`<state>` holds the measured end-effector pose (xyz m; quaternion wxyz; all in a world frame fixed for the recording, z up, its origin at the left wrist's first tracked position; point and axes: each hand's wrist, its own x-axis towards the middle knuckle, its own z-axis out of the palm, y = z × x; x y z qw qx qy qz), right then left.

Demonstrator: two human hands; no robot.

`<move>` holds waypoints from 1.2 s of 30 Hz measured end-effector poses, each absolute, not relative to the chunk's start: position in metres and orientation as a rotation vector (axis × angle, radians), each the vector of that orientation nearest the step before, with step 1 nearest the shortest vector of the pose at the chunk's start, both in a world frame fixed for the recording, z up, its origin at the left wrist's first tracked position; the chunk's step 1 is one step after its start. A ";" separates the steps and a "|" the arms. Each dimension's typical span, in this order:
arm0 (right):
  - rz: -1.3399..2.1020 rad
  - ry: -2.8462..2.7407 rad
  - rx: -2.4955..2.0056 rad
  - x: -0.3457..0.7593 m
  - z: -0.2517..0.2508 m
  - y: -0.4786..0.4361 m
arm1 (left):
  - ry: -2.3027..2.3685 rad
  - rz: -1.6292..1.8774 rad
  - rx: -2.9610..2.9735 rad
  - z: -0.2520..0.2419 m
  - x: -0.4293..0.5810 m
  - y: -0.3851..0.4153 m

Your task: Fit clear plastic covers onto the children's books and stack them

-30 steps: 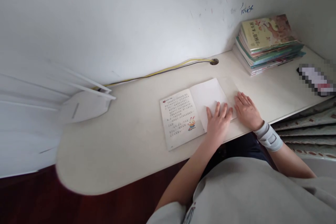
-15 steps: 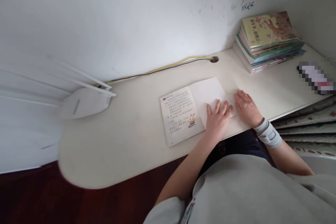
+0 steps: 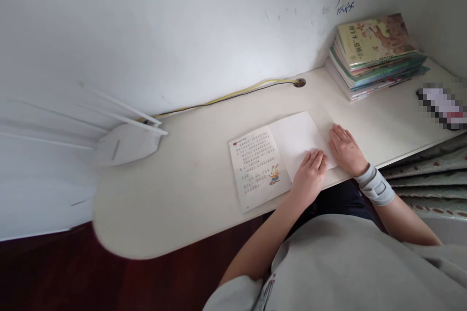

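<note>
An open booklet (image 3: 260, 170) lies near the front edge of the desk. Its left page carries printed text and a small cartoon rabbit, while the right page is blank white. My left hand (image 3: 310, 175) rests palm down on the lower right of the blank page, fingers stretched out and close together. Just right of the booklet, my right hand (image 3: 348, 149) lies flat on the desk with straight fingers. A grey wrist support (image 3: 375, 184) wraps the right wrist. Neither hand grips anything.
A stack of books (image 3: 379, 53) stands at the back right against the wall. Right of it is a blurred-out phone-like object (image 3: 441, 106). A white router (image 3: 127, 143) with antennas sits at the left. Cables (image 3: 226, 95) run along the wall to a desk hole (image 3: 299, 82).
My left hand has slid toward the desk's front edge, and its spread fingers have come together. The booklet has shifted slightly toward me. My right hand stays about where it was.
</note>
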<state>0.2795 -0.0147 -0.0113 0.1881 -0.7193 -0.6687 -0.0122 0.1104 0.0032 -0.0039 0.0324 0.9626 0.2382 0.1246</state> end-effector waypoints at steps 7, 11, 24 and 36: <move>-0.046 -1.898 -2.047 0.277 -0.009 -0.014 | 0.681 0.408 3.001 -0.005 0.122 0.008; -0.034 -1.916 -2.057 0.280 -0.010 -0.015 | 0.668 0.465 2.913 0.008 0.110 0.009; -0.042 -2.520 -1.514 0.245 0.006 0.013 | 1.591 0.820 1.840 -0.004 -0.053 0.036; -0.035 -2.594 -1.489 0.253 0.002 0.016 | 1.671 0.692 2.101 -0.002 -0.052 0.037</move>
